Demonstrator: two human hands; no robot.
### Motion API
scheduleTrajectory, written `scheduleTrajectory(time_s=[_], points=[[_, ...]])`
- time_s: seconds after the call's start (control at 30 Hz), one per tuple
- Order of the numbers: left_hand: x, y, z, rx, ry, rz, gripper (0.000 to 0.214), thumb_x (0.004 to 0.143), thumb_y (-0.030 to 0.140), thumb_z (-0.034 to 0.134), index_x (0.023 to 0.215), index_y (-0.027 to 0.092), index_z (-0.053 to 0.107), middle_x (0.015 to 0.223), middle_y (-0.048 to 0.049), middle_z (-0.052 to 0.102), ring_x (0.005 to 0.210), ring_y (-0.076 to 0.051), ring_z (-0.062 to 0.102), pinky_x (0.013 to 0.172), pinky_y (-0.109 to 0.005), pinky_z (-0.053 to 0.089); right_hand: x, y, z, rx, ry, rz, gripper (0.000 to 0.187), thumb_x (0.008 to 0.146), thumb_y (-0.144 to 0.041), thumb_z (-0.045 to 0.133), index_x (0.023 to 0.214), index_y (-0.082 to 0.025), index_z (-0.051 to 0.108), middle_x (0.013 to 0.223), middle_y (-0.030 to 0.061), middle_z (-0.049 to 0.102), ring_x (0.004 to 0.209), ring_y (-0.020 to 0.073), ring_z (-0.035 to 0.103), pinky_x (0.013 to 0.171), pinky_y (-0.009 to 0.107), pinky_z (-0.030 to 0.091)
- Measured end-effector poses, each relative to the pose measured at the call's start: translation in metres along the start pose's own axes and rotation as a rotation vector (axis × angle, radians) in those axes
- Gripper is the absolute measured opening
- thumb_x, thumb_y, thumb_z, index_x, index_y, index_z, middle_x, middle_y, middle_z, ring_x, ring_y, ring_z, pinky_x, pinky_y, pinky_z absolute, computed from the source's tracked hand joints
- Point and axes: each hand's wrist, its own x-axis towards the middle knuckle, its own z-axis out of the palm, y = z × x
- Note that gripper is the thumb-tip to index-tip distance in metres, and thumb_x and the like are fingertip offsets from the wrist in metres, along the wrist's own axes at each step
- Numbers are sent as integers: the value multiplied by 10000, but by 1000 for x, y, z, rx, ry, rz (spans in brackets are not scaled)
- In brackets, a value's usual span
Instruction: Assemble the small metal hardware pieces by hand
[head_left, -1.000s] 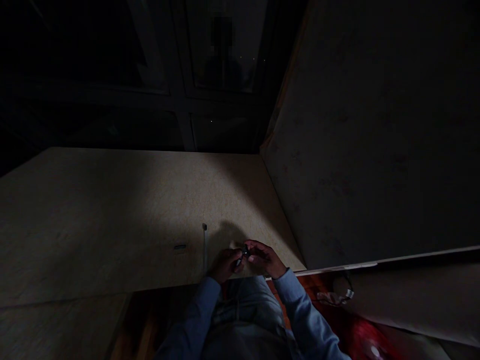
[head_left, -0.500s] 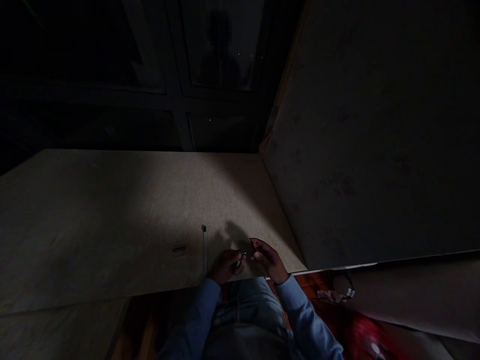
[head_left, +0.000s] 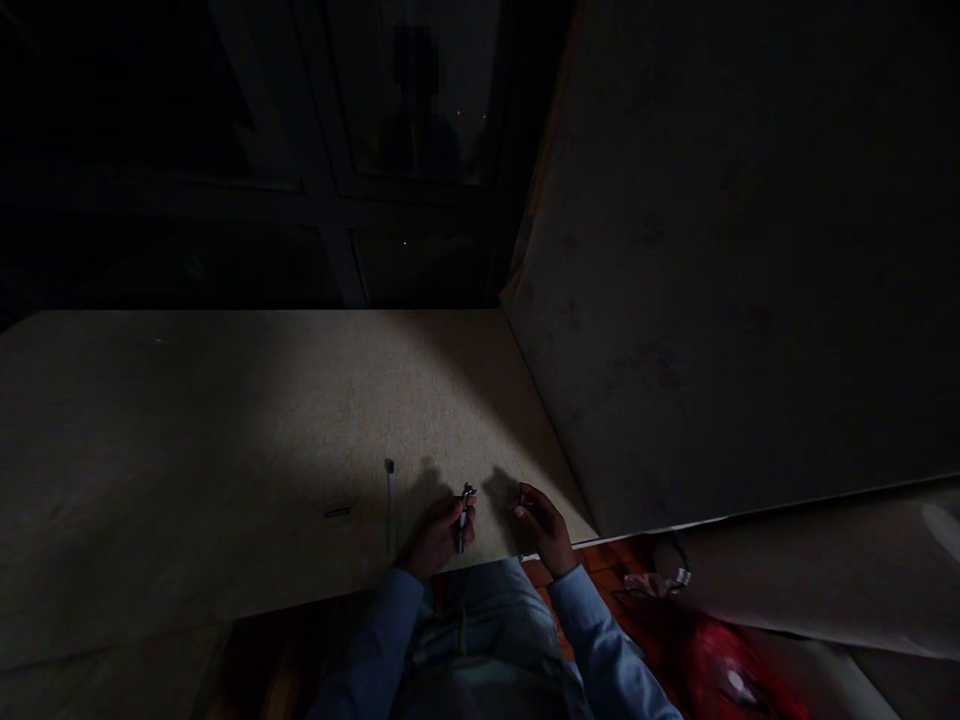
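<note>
My left hand (head_left: 435,535) is closed around a slim, shiny silver tool (head_left: 462,520), held roughly upright with a small forked head at the top. To its right, my right hand (head_left: 546,525) pinches a small dark piece (head_left: 520,495) between thumb and fingers; its kind is too dim to make out. The two hands are apart, above the near edge of the table. Left of my left hand lies a long thin pale stick with a dark end (head_left: 390,490). Farther left is a small dark flat bar (head_left: 337,514).
The pale table (head_left: 300,400) meets an upright panel (head_left: 660,300) on the right. A dark window (head_left: 420,130) with a reflection stands behind. Below on the right are a red bag (head_left: 727,670) and a cable (head_left: 681,560) near the reddish floor.
My hands have moved apart. The silver tool in my left hand has turned more upright and shows more of its length. The view has shifted slightly to the right.
</note>
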Motion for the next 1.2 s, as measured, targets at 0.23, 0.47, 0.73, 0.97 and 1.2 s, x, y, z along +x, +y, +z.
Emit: scheduleTrajectory(time_s=[0.23,0.47,0.73,0.97,1.2], points=[[3,0,9,67,157,78,581,428,425,956,841,113,690,858,-37,600,636,-83,542,586,-237,436,-2,13,-7,-80,52,-4,726,726,-604,727,1231,-93,621,1152,185,649,1000,270,641,890,415,537],[3,-2,35,433,256,194,573,618,521,858,956,71,751,868,-111,678,791,-146,599,659,-206,439,-5,17,-7,-183,-20,-73,672,764,-561,705,1233,-85,640,1128,162,646,1014,260,624,902,383,513],[10,4,33,639,422,235,688,448,608,809,857,65,701,801,-113,674,723,-195,610,560,-253,447,0,18,-11,-144,-48,-16,735,756,-601,698,1265,-78,606,1244,169,599,1142,275,582,1024,406,459],[13,0,29,764,455,235,719,514,609,705,941,33,659,704,-93,639,596,-181,576,500,-282,450,2,8,-6,161,28,198,862,603,-604,808,1246,-93,547,995,103,602,800,198,601,640,322,539],[14,-2,24,901,412,274,632,630,595,667,941,46,714,757,-109,674,692,-211,636,559,-287,488,0,-3,-6,224,37,233,874,590,-556,844,1250,-81,525,999,90,564,750,154,572,537,273,519]])
